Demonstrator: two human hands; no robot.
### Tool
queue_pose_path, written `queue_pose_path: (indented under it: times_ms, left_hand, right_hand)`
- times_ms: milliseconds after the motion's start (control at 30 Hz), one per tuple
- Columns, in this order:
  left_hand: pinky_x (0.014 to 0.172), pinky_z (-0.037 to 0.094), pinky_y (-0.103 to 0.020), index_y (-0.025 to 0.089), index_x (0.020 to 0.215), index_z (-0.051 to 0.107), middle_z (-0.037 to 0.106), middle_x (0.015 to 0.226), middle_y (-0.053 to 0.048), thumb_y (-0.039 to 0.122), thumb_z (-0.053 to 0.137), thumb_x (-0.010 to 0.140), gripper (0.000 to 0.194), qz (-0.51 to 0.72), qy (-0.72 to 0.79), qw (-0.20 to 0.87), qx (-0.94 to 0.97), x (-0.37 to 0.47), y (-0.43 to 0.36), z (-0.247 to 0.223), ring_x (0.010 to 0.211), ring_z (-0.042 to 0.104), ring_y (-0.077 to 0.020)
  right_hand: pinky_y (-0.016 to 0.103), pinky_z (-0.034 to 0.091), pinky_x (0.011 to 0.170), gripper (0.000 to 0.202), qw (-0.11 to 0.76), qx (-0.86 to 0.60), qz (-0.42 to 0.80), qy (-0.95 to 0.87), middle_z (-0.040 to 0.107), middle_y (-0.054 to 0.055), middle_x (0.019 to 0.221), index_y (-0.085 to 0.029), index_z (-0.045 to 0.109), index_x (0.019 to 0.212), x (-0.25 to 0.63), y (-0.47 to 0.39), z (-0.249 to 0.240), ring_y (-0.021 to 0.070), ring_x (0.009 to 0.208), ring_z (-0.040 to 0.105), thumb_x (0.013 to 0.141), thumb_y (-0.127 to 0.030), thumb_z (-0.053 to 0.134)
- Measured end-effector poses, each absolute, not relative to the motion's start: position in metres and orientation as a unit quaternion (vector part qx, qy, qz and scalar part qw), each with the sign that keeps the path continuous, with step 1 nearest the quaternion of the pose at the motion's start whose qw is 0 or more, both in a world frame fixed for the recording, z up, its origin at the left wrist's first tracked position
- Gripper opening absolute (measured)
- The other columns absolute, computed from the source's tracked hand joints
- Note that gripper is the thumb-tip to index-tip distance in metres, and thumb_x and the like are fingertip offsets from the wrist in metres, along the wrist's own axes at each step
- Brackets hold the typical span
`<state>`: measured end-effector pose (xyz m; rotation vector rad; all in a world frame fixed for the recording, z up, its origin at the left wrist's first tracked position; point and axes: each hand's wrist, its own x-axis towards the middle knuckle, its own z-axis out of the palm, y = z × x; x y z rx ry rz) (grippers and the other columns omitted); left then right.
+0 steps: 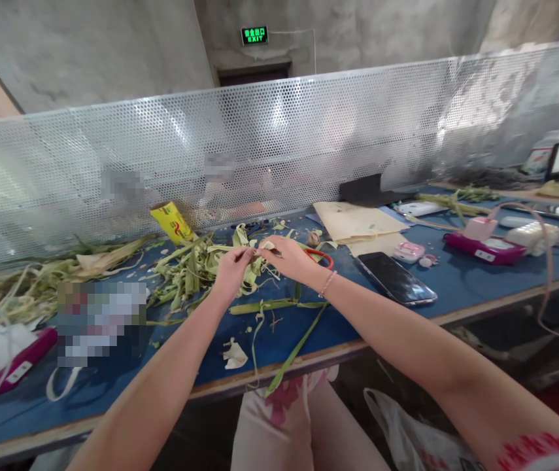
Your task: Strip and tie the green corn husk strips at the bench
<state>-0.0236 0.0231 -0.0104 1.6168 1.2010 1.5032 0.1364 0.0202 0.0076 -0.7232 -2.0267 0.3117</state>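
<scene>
On the blue-topped bench (pixel 210 376), whose raw wooden edge shows, a glossy magenta power strip (pixel 19 369) lies at the far left under crumpled white material. Behind it spread long, dry, papery pale-green leaves (pixel 19 288). Next comes a loose heap of narrow green plant strips (pixel 186 275), curled and fibrous, with a bright yellow cardboard-like tube (pixel 172 222) leaning behind it.

At the heap's right side, the left hand (pixel 236 261) has its fingers pinched together, and the right hand (pixel 284 254), just beside it, has its fingers curled in close; between them is a small pale plant piece (pixel 258 251), too small to make out clearly. Flat ribbon-like leaves (pixel 264 305) lie nearer the bench's front edge.

Beside the right hand curves a smooth red ring-shaped handle (pixel 322 256). Farther right are matte brown paper (pixel 357 222), a glossy black phone (pixel 397 278), a rounded pink case (pixel 409 252) and another magenta power strip (pixel 485 250).
</scene>
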Motion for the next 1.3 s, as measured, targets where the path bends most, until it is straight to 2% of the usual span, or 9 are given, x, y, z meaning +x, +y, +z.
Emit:
queue_pose_path:
  times_ms: [67,233,367,567,800,933,1100,1200,1300]
  left_hand:
    - [0.064,0.042,-0.024,0.014,0.074,0.067,0.063,0.066,-0.002,0.039,0.06,0.066,0.027,0.569,0.466,0.285,0.614,-0.026,0.024,-0.011,0.065,0.055,-0.0117]
    - [0.061,0.042,-0.023,0.014,0.074,0.066,0.063,0.068,-0.002,0.038,0.06,0.065,0.026,0.579,0.44,0.292,0.622,-0.02,0.016,-0.004,0.063,0.054,-0.0112]
    - [0.055,0.04,-0.023,0.014,0.074,0.065,0.061,0.061,-0.001,0.031,0.066,0.057,0.024,0.555,0.452,0.265,0.646,-0.013,0.005,0.003,0.055,0.051,-0.0096]
    - [0.05,0.036,-0.022,0.014,0.074,0.063,0.056,0.054,0.002,0.029,0.068,0.055,0.025,0.557,0.449,0.284,0.638,-0.012,0.006,0.003,0.049,0.047,-0.0079]
    - [0.063,0.043,-0.023,0.015,0.074,0.059,0.059,0.065,0.001,0.03,0.069,0.056,0.025,0.609,0.372,0.399,0.577,-0.01,0.005,0.004,0.062,0.054,-0.0088]
    - [0.056,0.04,-0.021,0.016,0.074,0.056,0.054,0.063,0.003,0.027,0.068,0.056,0.024,0.587,0.391,0.399,0.586,-0.007,0.002,0.008,0.059,0.05,-0.0069]
    - [0.044,0.029,-0.018,0.017,0.07,0.049,0.047,0.058,0.006,0.023,0.065,0.059,0.02,0.571,0.392,0.403,0.598,-0.006,-0.001,0.01,0.046,0.036,-0.0026]
    - [0.048,0.034,-0.019,0.017,0.066,0.047,0.045,0.056,0.007,0.018,0.064,0.057,0.019,0.556,0.366,0.454,0.592,-0.007,-0.002,0.01,0.047,0.041,-0.0033]
    - [0.059,0.041,-0.023,0.016,0.064,0.049,0.049,0.06,0.005,0.013,0.064,0.054,0.018,0.56,0.339,0.49,0.575,-0.008,-0.002,0.01,0.056,0.049,-0.0054]
  right_hand:
    - [0.028,0.043,0.062,0.02,0.481,-0.322,0.196,-0.792,0.054,0.002,0.064,-0.017,0.052,0.069,0.134,0.024,0.005,0.0131,0.061,0.05,0.081,-0.031,0.044]
    - [0.027,0.048,0.06,0.013,0.489,-0.3,0.392,-0.719,0.059,0.002,0.065,-0.017,0.051,0.07,0.131,0.034,0.0,0.0115,0.059,0.056,0.077,-0.027,0.049]
    - [0.027,0.05,0.058,0.014,0.484,-0.289,0.436,-0.702,0.059,0.001,0.062,-0.017,0.049,0.07,0.132,0.036,-0.001,0.012,0.057,0.058,0.071,-0.028,0.058]
    - [0.027,0.047,0.057,0.018,0.522,-0.302,0.374,-0.705,0.056,0.0,0.063,-0.018,0.045,0.073,0.132,0.036,-0.001,0.0117,0.057,0.056,0.072,-0.033,0.056]
    - [0.026,0.043,0.061,0.012,0.594,-0.281,0.236,-0.716,0.05,-0.002,0.066,-0.021,0.042,0.074,0.141,0.025,0.011,0.0116,0.062,0.051,0.078,-0.03,0.047]
    - [0.029,0.042,0.07,0.007,0.57,-0.271,0.139,-0.763,0.054,0.002,0.077,-0.021,0.045,0.077,0.147,0.017,0.017,0.0139,0.071,0.052,0.08,-0.026,0.046]
    - [0.031,0.04,0.076,0.008,0.536,-0.242,0.073,-0.805,0.056,0.005,0.082,-0.021,0.047,0.078,0.149,0.015,0.015,0.0171,0.083,0.052,0.082,-0.026,0.043]
    - [0.03,0.04,0.075,0.009,0.532,-0.24,0.073,-0.809,0.056,0.005,0.082,-0.021,0.047,0.078,0.148,0.017,0.013,0.0167,0.081,0.052,0.082,-0.028,0.043]
    - [0.029,0.04,0.072,0.008,0.533,-0.25,0.087,-0.804,0.056,0.004,0.08,-0.02,0.047,0.078,0.146,0.017,0.013,0.0155,0.076,0.052,0.081,-0.027,0.044]
